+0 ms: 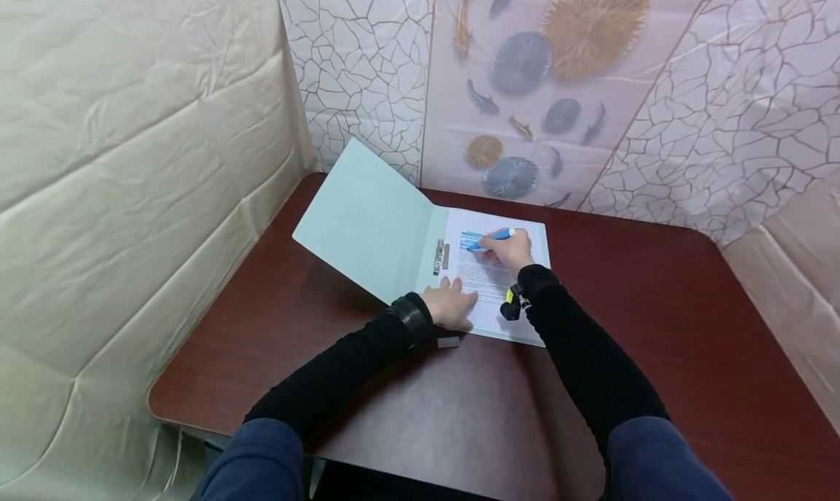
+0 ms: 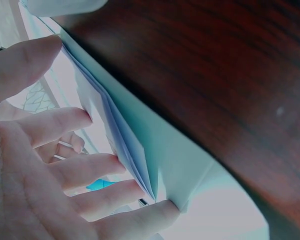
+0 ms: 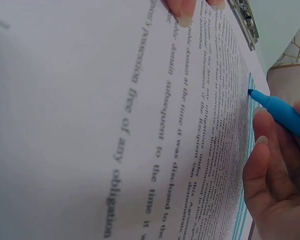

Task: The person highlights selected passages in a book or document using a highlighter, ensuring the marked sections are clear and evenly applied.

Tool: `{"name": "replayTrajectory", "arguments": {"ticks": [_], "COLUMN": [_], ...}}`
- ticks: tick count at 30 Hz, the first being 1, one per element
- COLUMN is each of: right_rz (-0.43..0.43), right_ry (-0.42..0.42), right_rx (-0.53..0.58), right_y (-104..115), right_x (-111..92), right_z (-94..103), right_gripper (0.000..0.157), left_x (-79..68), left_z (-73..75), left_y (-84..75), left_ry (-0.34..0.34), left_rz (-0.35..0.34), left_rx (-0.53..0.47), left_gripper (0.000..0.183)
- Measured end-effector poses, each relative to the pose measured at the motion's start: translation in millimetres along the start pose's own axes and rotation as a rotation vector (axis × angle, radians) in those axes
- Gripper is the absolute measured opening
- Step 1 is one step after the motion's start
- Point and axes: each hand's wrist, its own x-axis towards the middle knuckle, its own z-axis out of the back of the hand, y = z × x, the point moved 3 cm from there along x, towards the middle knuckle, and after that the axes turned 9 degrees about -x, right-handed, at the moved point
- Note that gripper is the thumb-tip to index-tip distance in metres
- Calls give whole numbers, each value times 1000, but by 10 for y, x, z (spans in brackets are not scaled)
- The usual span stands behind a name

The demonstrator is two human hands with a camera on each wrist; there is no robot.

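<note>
While in right hand (image 1: 508,251), marker (image 1: 491,236) above page (image 1: 485,286).

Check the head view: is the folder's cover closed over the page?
No. The folder cover lies open to the left, while the right hand holds a blue highlighter on the printed page.

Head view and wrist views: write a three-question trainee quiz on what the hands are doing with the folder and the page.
1. True or false: the right hand holds a blue highlighter with its tip on the printed page.
2. What does the left hand rest on? A) the open cover B) the lower left of the page C) the bare table
3. What metal part sits at the fold of the folder?

Key: 1 true. 2 B. 3 the clip.
</note>
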Motion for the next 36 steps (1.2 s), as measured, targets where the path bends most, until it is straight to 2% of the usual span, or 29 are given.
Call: {"name": "replayTrajectory", "arguments": {"ticks": [19, 27, 36], "right_rz": [1, 7, 3], "right_ry": [-23, -5, -8], "right_rx": [-42, -32, -39], "right_y": [-68, -102, -83], "right_x": [30, 88, 61], "right_z": [29, 46, 57], "right_gripper": [35, 36, 35], "left_x": [-39, -31, -23], "left_z": [8, 8, 4], "left_y": [-19, -17, -14], "left_ry": [-4, -11, -13], "left_rz": [6, 0, -1], "left_rx": [2, 3, 7], "left_gripper": [67, 67, 67]}}
